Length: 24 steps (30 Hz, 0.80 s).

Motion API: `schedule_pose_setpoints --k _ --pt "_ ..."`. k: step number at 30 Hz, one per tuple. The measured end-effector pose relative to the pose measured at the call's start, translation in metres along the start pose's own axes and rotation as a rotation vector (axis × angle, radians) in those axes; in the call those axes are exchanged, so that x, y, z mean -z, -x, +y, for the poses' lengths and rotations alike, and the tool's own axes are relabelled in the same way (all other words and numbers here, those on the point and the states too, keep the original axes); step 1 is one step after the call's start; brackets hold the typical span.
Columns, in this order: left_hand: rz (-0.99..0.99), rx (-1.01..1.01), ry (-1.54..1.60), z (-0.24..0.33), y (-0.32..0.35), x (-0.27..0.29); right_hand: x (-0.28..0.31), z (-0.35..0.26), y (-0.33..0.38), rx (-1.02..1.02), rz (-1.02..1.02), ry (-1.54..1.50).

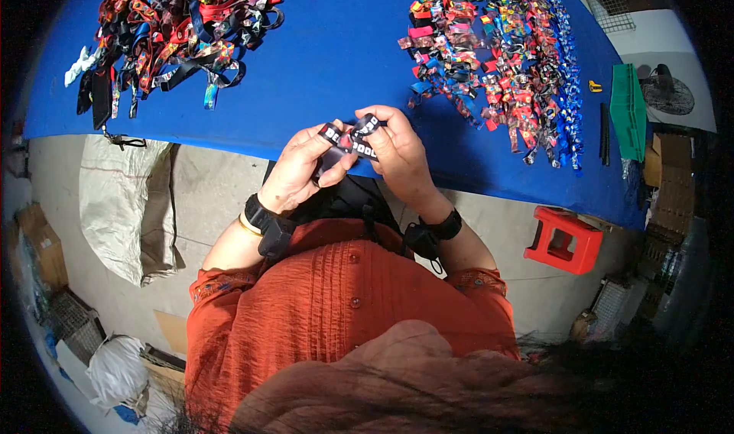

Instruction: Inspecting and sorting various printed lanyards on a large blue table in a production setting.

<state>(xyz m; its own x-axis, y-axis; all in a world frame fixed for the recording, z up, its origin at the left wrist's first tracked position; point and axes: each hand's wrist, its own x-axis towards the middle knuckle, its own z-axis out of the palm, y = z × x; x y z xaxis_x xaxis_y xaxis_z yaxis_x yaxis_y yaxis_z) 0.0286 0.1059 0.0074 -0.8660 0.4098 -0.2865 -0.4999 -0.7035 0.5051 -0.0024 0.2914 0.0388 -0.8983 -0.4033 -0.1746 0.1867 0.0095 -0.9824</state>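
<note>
Both hands meet at the near edge of a blue-covered table [336, 67], closed on one black printed strap [365, 150] with pale lettering. My left hand [300, 163] pinches one part of it between thumb and fingers. Around the other part, my right hand [401, 153] has its thumb and forefinger closed, with the strap looped over the finger. The strap's lower part is partly hidden by the fingers. A tangled heap of colourful straps [164, 33] lies at the far left, and rows of bundled straps [489, 52] lie at the right.
A red stool [563, 241] stands on the floor at the right. A green crate [628, 113] and a fan [665, 90] are beyond the table's right end. A white woven sack [122, 205] stands below the left edge. A small yellow object [595, 87] lies near the crate.
</note>
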Motion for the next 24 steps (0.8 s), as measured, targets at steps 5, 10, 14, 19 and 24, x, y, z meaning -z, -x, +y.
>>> schedule_pose_setpoints --k 5,10,14,19,24 --pt "-0.001 -0.02 0.108 0.0 0.002 -0.001 -0.002 0.007 0.003 -0.011 -0.01 -0.074" --pt "0.135 -0.022 -0.156 -0.001 0.003 -0.01 -0.001 0.017 0.007 0.114 0.027 0.057" --pt "0.156 -0.042 -0.199 -0.008 0.003 -0.012 0.0 -0.004 0.013 0.004 0.023 0.202" --pt "0.207 -0.097 -0.261 -0.012 0.003 -0.02 -0.002 0.0 0.006 0.564 0.155 0.568" --pt "0.215 -0.178 -0.309 -0.021 0.003 -0.024 -0.007 0.003 0.009 0.469 0.177 0.517"
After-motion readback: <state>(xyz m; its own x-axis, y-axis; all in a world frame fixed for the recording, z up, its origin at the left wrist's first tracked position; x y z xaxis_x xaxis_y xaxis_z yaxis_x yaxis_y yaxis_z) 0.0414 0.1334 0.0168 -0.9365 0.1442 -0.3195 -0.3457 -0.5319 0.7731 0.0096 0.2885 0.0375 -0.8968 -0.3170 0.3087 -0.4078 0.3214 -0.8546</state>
